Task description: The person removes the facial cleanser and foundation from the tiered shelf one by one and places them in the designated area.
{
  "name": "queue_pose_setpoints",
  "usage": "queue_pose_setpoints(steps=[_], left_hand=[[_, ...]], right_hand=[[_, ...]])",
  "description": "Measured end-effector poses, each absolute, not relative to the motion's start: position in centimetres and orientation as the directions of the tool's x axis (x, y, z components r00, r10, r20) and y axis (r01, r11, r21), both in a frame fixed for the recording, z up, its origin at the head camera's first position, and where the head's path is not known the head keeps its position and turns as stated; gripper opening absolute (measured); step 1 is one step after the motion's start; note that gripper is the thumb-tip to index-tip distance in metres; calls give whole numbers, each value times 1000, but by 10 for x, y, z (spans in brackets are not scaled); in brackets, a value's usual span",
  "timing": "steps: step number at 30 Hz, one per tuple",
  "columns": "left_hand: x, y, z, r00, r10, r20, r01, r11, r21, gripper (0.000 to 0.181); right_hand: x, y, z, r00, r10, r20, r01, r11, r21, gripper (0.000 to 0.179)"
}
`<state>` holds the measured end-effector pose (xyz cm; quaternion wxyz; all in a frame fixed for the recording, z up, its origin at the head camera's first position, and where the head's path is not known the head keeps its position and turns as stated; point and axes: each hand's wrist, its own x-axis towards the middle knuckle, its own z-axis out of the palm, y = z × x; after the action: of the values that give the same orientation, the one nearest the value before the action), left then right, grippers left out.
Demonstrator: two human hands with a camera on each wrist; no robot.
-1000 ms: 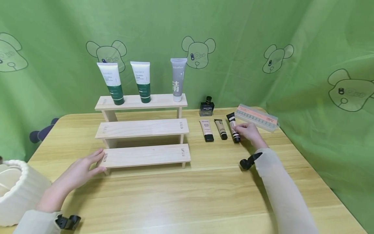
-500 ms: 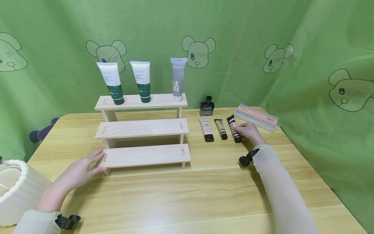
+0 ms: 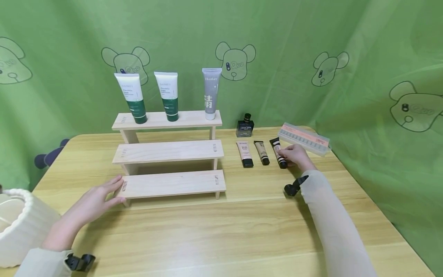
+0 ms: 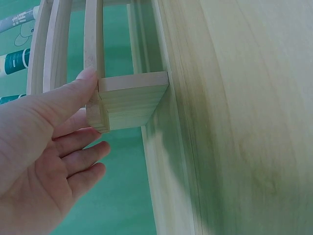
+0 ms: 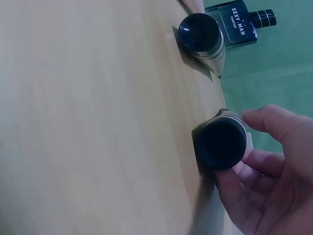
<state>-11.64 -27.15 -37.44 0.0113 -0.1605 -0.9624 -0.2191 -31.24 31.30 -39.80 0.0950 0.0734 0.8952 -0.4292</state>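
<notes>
On the right of the table, my right hand pinches a black-capped cosmetic tube between thumb and fingers; it lies on the tabletop. In the right wrist view its round black cap faces the camera. Two more small tubes lie to its left, a pink BB cream tube and a beige tube. My left hand holds the left end of the lowest tier of a wooden three-tier shelf. In the left wrist view, the thumb presses the plank's edge while the forefinger is partly hidden behind it.
Two white-and-green tubes and a grey tube stand on the top tier. A dark perfume bottle stands behind the small tubes. Near the right edge lies a clear case; a white ribbed container sits at left.
The black-capped tube has shifted slightly right and its far end toward me, with my right hand on it. My left hand and the shelf stay put.
</notes>
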Motion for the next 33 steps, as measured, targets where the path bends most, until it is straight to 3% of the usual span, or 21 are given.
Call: queue_pose_setpoints(steps=[15, 24, 33], left_hand=[[-116, -273, -375, -947, 305, 100, 318, 850, 421, 62], [-116, -272, -375, -946, 307, 102, 321, 851, 415, 62], [-117, -273, -376, -945, 310, 103, 324, 851, 414, 62]], right_hand=[[-305, 316, -378, -983, 6, -183, 143, 647, -749, 46], [-308, 292, -340, -998, -65, -26, -22, 647, -763, 48], [-308, 238, -294, -982, -160, 100, -180, 631, -755, 44]])
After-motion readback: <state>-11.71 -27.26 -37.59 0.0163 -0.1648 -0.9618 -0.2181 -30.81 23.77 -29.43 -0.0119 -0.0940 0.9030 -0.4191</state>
